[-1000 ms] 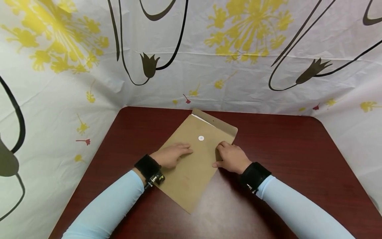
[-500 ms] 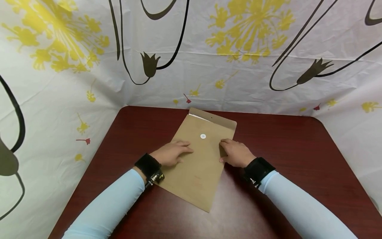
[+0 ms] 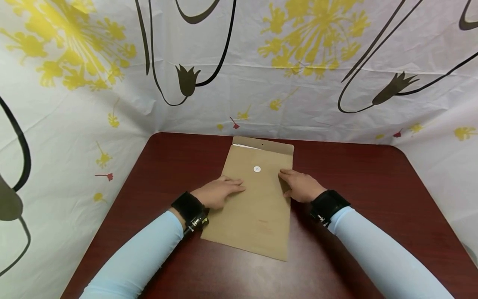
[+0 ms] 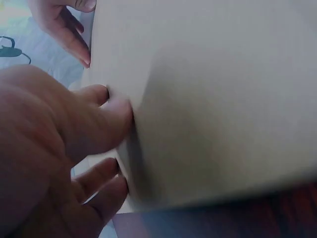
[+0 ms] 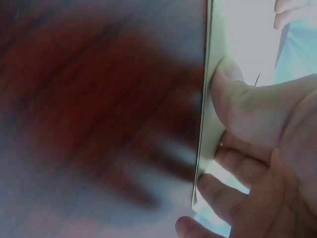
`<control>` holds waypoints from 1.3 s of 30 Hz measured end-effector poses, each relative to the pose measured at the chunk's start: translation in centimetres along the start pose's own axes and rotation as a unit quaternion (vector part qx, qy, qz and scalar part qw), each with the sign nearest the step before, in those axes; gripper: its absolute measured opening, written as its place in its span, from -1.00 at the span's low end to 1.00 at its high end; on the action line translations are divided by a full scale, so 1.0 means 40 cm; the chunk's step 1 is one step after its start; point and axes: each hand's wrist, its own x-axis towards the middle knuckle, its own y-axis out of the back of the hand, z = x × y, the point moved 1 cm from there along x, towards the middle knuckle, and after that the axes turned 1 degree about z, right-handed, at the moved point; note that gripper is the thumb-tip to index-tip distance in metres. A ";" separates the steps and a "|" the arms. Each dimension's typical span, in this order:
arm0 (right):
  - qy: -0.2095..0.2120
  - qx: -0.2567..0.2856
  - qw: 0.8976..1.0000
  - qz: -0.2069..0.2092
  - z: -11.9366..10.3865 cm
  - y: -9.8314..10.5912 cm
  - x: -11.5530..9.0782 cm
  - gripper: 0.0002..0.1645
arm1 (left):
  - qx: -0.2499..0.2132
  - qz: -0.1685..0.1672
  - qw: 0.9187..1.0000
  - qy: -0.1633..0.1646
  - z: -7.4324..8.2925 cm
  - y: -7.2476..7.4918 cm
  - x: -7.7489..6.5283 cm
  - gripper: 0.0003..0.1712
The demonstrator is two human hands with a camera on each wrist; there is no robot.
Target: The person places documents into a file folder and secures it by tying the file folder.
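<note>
A brown string-tie envelope [image 3: 251,224] lies flat on the table, its flap [image 3: 274,146] unfolded at the far end. A white sliver of paper [image 3: 244,145] shows at its mouth, and a white round button [image 3: 257,169] sits below. My left hand [image 3: 218,192] rests on the envelope's left side, fingers extended; in the left wrist view its fingertips touch the brown surface [image 4: 223,99]. At the right edge, my right hand [image 3: 301,186] touches the envelope with thumb and fingertips. The right wrist view shows that thumb [image 5: 242,99] on the surface beside the edge.
The dark red wooden table [image 3: 354,182] extends on both sides of the envelope. A white cloth with printed flowers [image 3: 306,112] hangs behind and at the sides. Black straps with small cameras wrap both wrists.
The envelope has turned under my hands, from slanting to nearly upright in the head view, its near end swinging right. My right hand has moved right and slightly away; the left hand barely moves.
</note>
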 end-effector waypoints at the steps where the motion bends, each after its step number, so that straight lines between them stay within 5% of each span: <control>1: 0.002 0.000 1.000 -0.003 0.003 0.001 0.001 -0.11 | 0.001 0.002 1.000 -0.002 -0.001 0.000 0.003 -0.27; 12: -0.012 0.018 1.000 -0.015 0.031 0.011 0.007 -0.11 | 0.033 0.028 0.999 -0.023 0.007 -0.014 0.028 -0.35; 18: -0.015 0.020 0.999 -0.019 0.035 0.011 0.012 -0.12 | 0.010 0.022 1.000 0.001 0.009 0.004 0.049 -0.52; 25: -0.017 0.021 0.999 -0.017 0.036 0.014 0.020 -0.12 | -0.005 0.043 0.999 0.033 -0.012 0.054 0.147 -0.69; 33: -0.015 0.017 1.000 -0.019 0.035 0.014 0.026 -0.12 | 0.068 0.086 0.988 0.105 -0.049 0.068 0.246 -0.76; 39: -0.012 0.005 1.000 -0.017 0.032 0.020 0.022 -0.13 | 0.135 0.132 0.971 0.148 -0.069 0.071 0.296 -0.15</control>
